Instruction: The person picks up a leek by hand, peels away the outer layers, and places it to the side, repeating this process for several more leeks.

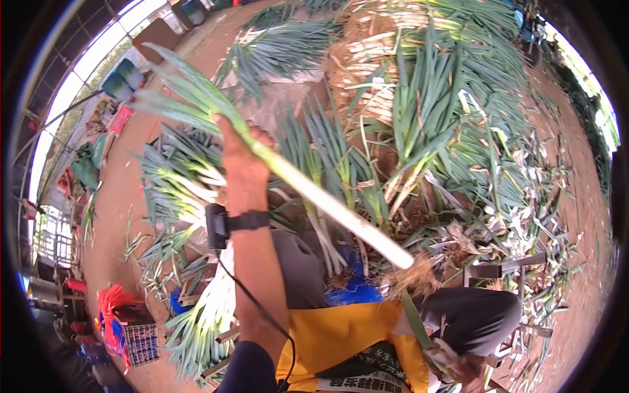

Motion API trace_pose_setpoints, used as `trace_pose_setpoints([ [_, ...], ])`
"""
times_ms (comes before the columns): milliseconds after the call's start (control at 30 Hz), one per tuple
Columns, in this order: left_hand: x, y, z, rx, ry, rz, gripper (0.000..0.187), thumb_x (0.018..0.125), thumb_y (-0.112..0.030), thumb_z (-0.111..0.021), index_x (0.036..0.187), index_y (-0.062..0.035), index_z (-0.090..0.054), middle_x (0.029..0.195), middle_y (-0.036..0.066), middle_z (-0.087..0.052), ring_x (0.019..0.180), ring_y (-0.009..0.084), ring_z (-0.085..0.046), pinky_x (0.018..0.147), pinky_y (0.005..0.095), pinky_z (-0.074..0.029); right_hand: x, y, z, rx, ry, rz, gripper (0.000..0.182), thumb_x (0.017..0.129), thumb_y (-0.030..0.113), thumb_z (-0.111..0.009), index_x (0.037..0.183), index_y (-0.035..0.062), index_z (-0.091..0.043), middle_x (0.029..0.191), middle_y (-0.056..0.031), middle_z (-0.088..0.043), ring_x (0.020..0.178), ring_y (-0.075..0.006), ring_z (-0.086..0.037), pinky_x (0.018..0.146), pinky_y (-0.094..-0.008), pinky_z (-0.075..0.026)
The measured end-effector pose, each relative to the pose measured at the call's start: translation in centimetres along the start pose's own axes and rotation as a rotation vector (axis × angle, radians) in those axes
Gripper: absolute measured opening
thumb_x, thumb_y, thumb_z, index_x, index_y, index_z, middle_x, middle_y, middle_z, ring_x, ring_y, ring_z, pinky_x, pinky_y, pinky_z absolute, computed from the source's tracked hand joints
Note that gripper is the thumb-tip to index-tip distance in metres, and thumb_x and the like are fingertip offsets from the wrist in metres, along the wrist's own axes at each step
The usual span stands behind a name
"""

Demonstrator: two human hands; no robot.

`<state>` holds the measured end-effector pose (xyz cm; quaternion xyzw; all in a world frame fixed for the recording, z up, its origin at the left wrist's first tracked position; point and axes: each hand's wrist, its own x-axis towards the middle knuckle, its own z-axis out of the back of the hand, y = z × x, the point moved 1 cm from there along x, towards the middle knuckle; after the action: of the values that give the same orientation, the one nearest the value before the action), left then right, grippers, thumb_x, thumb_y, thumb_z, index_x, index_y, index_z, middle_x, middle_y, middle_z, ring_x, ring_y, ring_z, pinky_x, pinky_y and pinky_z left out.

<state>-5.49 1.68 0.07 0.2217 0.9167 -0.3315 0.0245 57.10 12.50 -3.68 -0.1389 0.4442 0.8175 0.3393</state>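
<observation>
Dirt floor (108,249) ran under the whole setup. Nearest: my yellow apron (341,321) across the lap, presumably to keep soil off my clothes. My right hand (468,372) sat low at near right, by my knee (488,311), torn leaf strips (442,357) right beside it. Cluttered and near the edge of view; couldn't tell whether it gripped them or was loose. Gridded basket (141,344) with red strands (118,304) stood at near left, well apart.

Black wrist device (216,226) was strapped on my left arm, cable (259,308) run along the forearm, likely to stay out of the way.

My left hand (246,147) was closed around one green onion (321,183), held up in the air ahead of my lap. Grip sat just below where the leaves split, so I'd guess that kept the leaves gathered and the pale shank exposed. Long axis: diagonal, far left to near right. Leaves fanned far left; pale butt pointed near right, toward a brown root clump (419,278).

Past it: left bundle (167,170), pale ends toward my legs, maybe for easy reach. Right: big onion heap (485,111), mostly stems left, leaves right. Farthest: another bundle (282,49), laid flat.
</observation>
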Motion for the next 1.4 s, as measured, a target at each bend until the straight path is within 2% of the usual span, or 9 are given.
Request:
trace_pose_setpoints([
  [167, -3.3, 2.5, -2.9, 0.011, 0.021, -0.168, 0.062, 0.088, -0.070, -0.053, 0.085, -0.0082, -0.046, 0.066, 0.003, -0.045, 0.058, 0.0162, -0.047, 0.054, 0.0335, -0.044, 4.5, -9.0, 11.7, -0.932, -0.724, 0.097, 0.049, 0.100, 0.031, -0.051, 0.139, 0.0041, -0.041, 0.129, -0.0193, -0.048, 0.116, -0.0294, -0.051, 0.094, -0.0405, -0.044],
  [300, -4.7, 3.9, -4.0, 0.024, 0.138, -0.143, 0.059, 0.089, -0.066, -0.057, 0.090, -0.0065, -0.051, 0.074, 0.005, -0.050, 0.066, 0.0187, -0.050, 0.061, 0.0344, -0.045, 9.9, -7.7, 36.1, -0.146, -1.411, 0.157, 0.058, 0.103, 0.043, -0.046, 0.141, -0.0005, -0.047, 0.135, -0.0131, -0.054, 0.122, -0.0217, -0.050, 0.101, -0.0372, -0.040],
  [467, -5.2, 6.0, -5.1, 0.104, 0.290, -0.129, 0.058, 0.094, -0.053, -0.059, 0.117, 0.0000, -0.057, 0.083, 0.007, -0.058, 0.075, 0.0200, -0.056, 0.074, 0.0350, -0.048, 12.4, 3.1, 31.8, -0.390, -1.200, 0.686, 0.049, 0.103, 0.033, -0.048, 0.144, 0.0065, -0.046, 0.139, -0.0147, -0.053, 0.127, -0.0228, -0.050, 0.105, -0.0369, -0.040],
  [500, -5.0, 6.5, -5.0, 0.120, 0.341, -0.131, 0.055, 0.096, -0.046, -0.059, 0.125, 0.0008, -0.054, 0.090, 0.010, -0.063, 0.082, 0.0224, -0.061, 0.080, 0.0364, -0.049, 15.6, 4.0, 29.3, -0.076, -1.097, 0.683, 0.053, 0.099, 0.028, -0.056, 0.145, 0.0056, -0.044, 0.139, -0.0144, -0.053, 0.123, -0.0229, -0.053, 0.103, -0.0367, -0.043],
  [633, -6.5, 8.4, -6.5, 0.239, 0.396, -0.068, 0.036, 0.099, -0.030, -0.059, 0.117, 0.0008, -0.057, 0.101, 0.015, -0.068, 0.089, 0.0250, -0.066, 0.085, 0.0390, -0.050, 19.6, 21.9, 9.8, 0.020, -0.767, 0.547, 0.078, 0.071, 0.012, -0.085, 0.139, 0.0052, -0.048, 0.122, -0.0143, -0.061, 0.112, -0.0268, -0.060, 0.093, -0.0372, -0.050],
  [767, -7.9, 9.7, -7.3, 0.407, 0.501, -0.079, 0.030, 0.098, -0.023, -0.061, 0.114, 0.0025, -0.057, 0.106, 0.015, -0.067, 0.092, 0.0213, -0.065, 0.083, 0.0341, -0.050, 24.3, 28.1, 3.8, -0.065, -0.887, 0.739, 0.069, 0.067, -0.003, -0.078, 0.129, 0.0057, -0.049, 0.113, -0.0178, -0.057, 0.097, -0.0370, -0.060, 0.081, -0.0425, -0.051],
  [933, -8.6, 9.3, -7.1, 0.640, 0.560, -0.044, 0.036, 0.095, -0.012, -0.064, 0.124, 0.0052, -0.051, 0.126, 0.015, -0.058, 0.114, 0.0197, -0.057, 0.096, 0.0334, -0.045, 28.8, 29.1, 4.0, 0.113, -0.955, 0.889, 0.046, 0.070, -0.008, -0.070, 0.113, 0.0045, -0.057, 0.101, -0.0176, -0.062, 0.089, -0.0405, -0.061, 0.075, -0.0434, -0.052],
  [1133, -7.2, 8.5, -5.1, 0.171, 0.703, 0.210, 0.057, 0.091, -0.004, -0.059, 0.142, 0.0068, -0.036, 0.129, 0.016, -0.057, 0.120, 0.0264, -0.056, 0.106, 0.0421, -0.039, 28.0, 27.3, 4.5, 0.683, -0.404, 0.665, 0.026, 0.087, -0.002, -0.064, 0.113, 0.0009, -0.060, 0.095, -0.0063, -0.066, 0.082, -0.0120, -0.063, 0.069, -0.0288, -0.053],
  [1400, -6.2, 9.8, -5.0, 0.034, 0.361, 0.229, 0.024, 0.093, -0.013, -0.068, 0.114, -0.0029, -0.061, 0.105, 0.008, -0.066, 0.100, 0.0206, -0.063, 0.089, 0.0391, -0.049, 26.6, 28.0, 2.1, 0.870, -0.158, 0.632, 0.024, 0.089, 0.002, -0.067, 0.111, 0.0029, -0.060, 0.098, -0.0038, -0.065, 0.087, -0.0129, -0.063, 0.081, -0.0285, -0.052],
])
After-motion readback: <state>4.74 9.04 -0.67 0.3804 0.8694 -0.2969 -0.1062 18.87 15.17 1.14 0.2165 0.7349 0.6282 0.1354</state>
